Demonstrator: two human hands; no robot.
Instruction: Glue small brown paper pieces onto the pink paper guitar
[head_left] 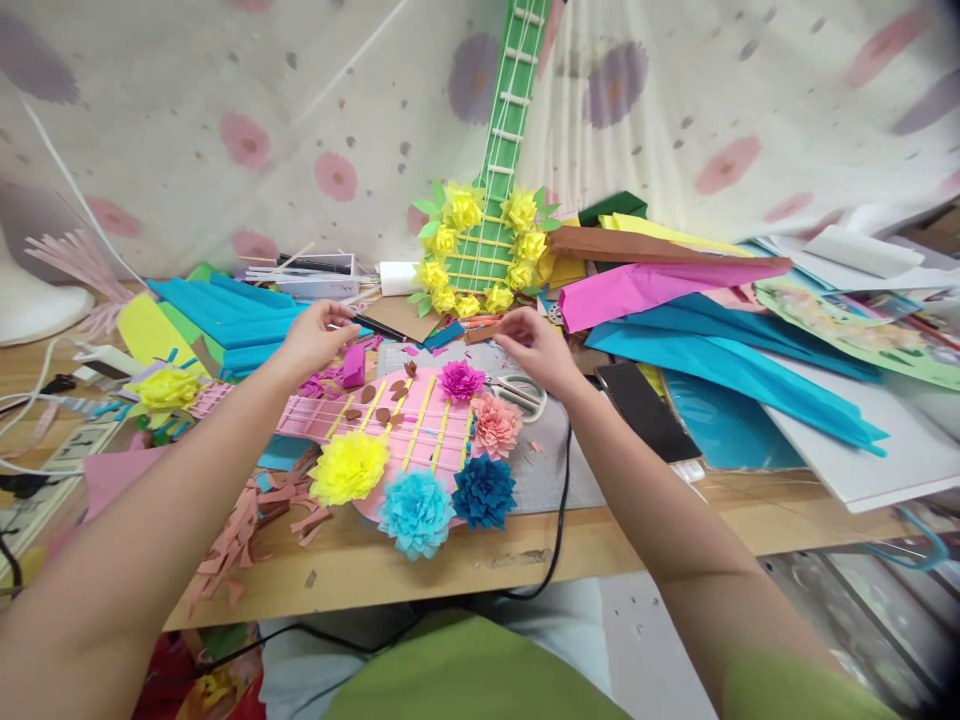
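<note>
Two hands half-curled, hold unclear: left hand (319,337), right hand (535,350) near far edge of pink guitar (400,443), open air between

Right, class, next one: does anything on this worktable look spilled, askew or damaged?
Yes, loose litter: salmon-pink paper strips lie strewn on the light wooden table, in front of the neck of the pink guitar-shaped craft, with magenta paper scraps behind it. They look odd because they're scattered, not gathered. No clear damage shows.

Black phone (646,410) at right, white rounded base (37,292) far left, flowered curtain (360,110) behind
</note>
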